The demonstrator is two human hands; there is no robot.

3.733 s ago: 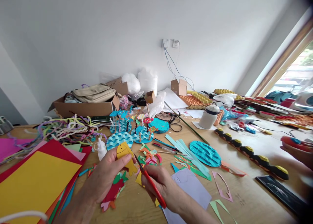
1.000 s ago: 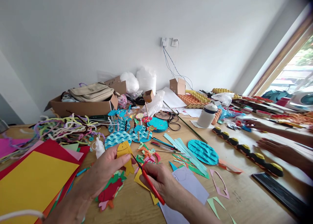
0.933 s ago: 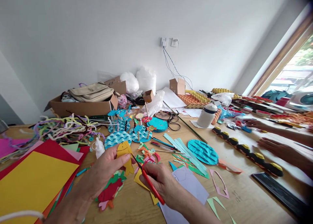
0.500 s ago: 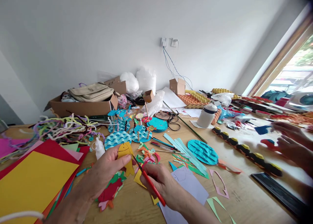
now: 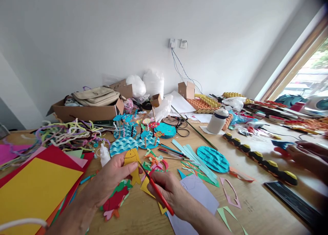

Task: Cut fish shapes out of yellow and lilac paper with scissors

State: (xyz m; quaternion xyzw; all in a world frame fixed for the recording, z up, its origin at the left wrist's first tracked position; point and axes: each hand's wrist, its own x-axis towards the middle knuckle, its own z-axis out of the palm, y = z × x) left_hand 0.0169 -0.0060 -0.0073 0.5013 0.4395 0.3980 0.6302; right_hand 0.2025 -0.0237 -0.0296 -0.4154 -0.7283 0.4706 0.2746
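Observation:
My left hand [image 5: 112, 173] pinches a yellow paper fish [image 5: 131, 157] with a drawn eye and gill line, between thumb and fingers. My right hand [image 5: 169, 190] is closed around red-handled scissors [image 5: 161, 197]. Their dark blades lie against the fish's right edge. Below my left hand rests a pile of cut paper fish [image 5: 116, 200], with a red one on top. A lilac paper sheet [image 5: 202, 194] with a pencilled outline lies partly under my right forearm. Yellow paper scraps [image 5: 147, 187] are beside my right hand, and coloured paper offcuts [image 5: 156, 163] lie just beyond it.
Coloured paper sheets [image 5: 43, 183] and pipe cleaners [image 5: 69, 135] cover the left side. A glue bottle [image 5: 104, 155], blue wavy discs [image 5: 212, 158] and a white jar [image 5: 217, 121] stand or lie farther back. At right, another person's hands [image 5: 307, 154] work beside a black-yellow egg-carton strip [image 5: 256, 156].
My hands, the fish and the scissors hold almost the same position. At right, the other person's hands have shifted, bringing the blue and red pieces together.

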